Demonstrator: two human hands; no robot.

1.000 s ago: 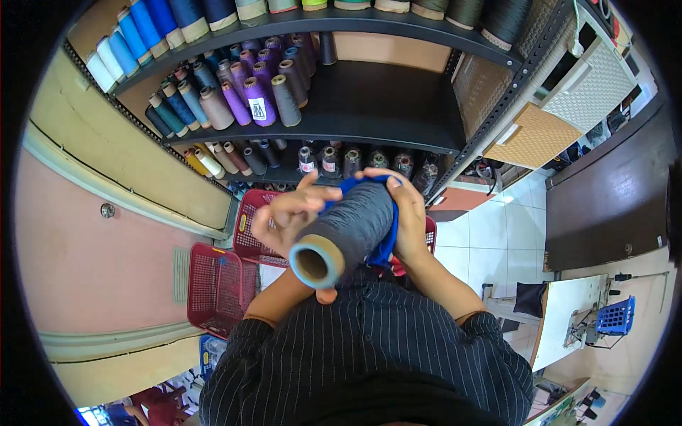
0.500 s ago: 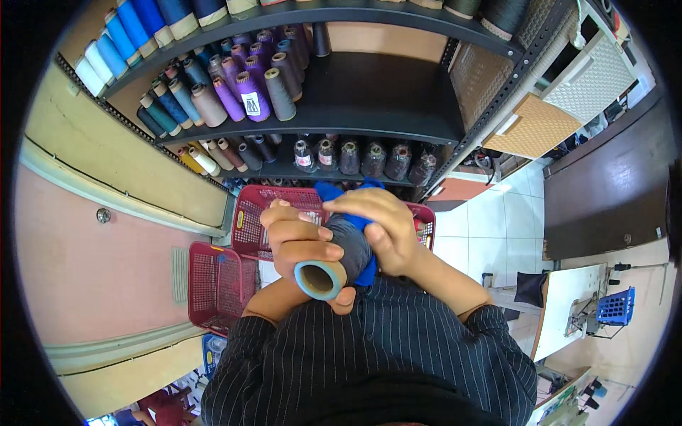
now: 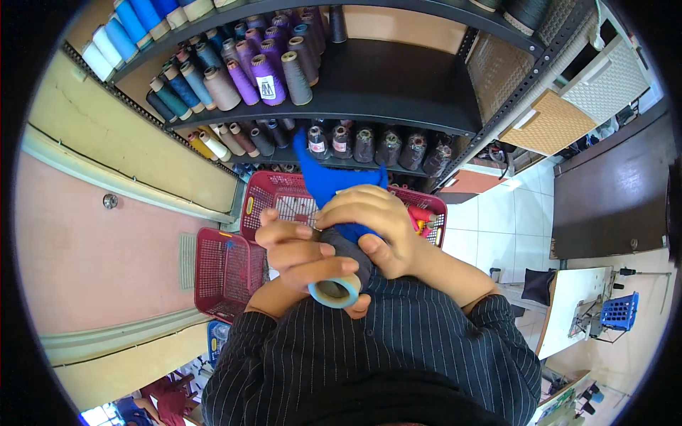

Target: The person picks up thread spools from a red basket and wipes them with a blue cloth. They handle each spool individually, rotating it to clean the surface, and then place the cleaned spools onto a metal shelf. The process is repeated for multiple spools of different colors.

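A dark grey thread cone is held in front of my chest, its hollow wide base with a pale blue rim facing me. My left hand wraps its fingers round the base end, thumb underneath. My right hand is curled over the far part of the cone, pressing a bright blue cloth against it. The cloth's free end sticks out beyond the hand toward the shelf. The cone's narrow tip is hidden by the right hand and the cloth.
A black shelf ahead carries thread cones in several colours. Below it stands a red basket with pink and yellow cones at its right end; another red basket is at the left. A white sewing table stands on the right.
The blue cloth has swung out toward the shelf and spreads more. Both hands and the cone have shifted slightly right and lower in the picture, the hands still gripping.
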